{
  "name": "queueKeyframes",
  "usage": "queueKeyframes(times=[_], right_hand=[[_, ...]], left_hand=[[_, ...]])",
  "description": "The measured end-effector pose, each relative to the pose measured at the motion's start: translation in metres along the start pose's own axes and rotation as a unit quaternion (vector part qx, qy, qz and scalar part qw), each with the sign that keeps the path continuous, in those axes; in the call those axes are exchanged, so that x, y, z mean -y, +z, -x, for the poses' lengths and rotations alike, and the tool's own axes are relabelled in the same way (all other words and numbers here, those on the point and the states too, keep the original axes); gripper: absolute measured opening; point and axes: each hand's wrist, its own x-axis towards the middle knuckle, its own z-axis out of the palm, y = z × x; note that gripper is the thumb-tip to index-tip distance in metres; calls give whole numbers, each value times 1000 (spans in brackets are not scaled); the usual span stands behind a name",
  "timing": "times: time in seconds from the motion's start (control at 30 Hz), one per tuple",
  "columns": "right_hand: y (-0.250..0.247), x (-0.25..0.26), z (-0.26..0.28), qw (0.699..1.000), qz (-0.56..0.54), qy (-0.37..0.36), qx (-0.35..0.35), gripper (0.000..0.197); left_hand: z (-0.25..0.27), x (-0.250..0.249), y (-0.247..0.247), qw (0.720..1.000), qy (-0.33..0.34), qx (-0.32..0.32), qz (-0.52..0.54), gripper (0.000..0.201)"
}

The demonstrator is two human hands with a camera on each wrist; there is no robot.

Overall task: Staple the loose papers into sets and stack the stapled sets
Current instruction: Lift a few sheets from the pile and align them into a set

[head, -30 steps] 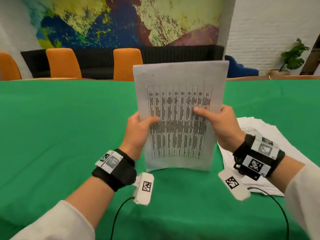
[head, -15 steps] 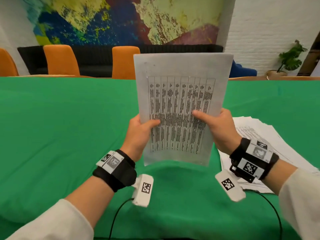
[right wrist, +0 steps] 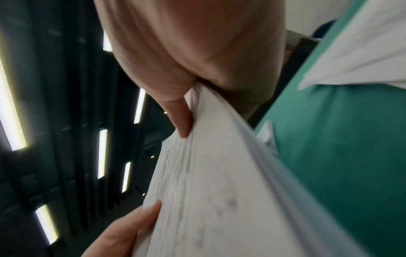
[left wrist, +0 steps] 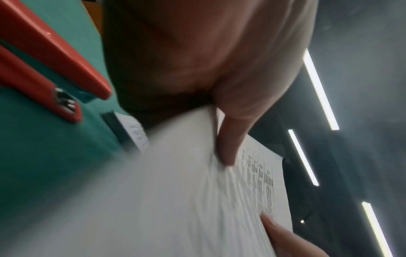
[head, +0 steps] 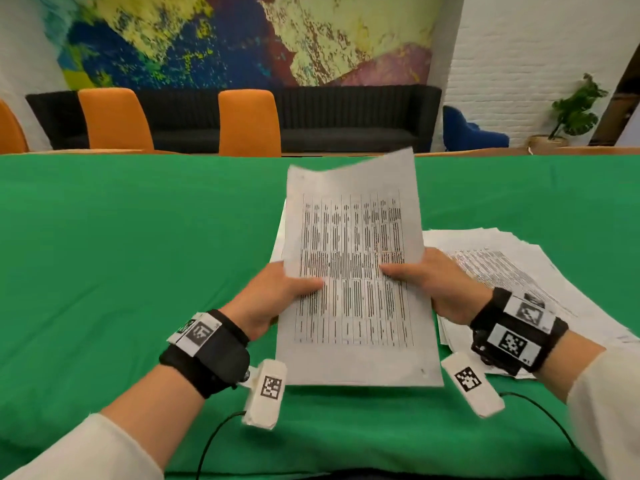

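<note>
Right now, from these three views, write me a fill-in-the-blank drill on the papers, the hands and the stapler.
1. The sheaf of white printed sheets is gripped by ____ hands, the left hand and the right hand.
2. The table is covered by a ____ cloth.
3. The loose white paper pile lies on the person's ____ side.
4. The stapler in the left wrist view is coloured ____.

Missing words: both; green; right; red
</note>
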Motion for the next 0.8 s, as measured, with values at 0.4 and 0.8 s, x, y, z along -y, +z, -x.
queueKeyframes(times=[0.4, 0.8], right_hand=[[-23, -69, 16, 989, -73, 124, 42, 43], [-20, -63, 19, 991, -14, 132, 29, 30]], left_hand=[[14, 17, -89, 861, 32, -161, -482, 23], [1, 28, -104, 780, -142, 1, -609, 34]])
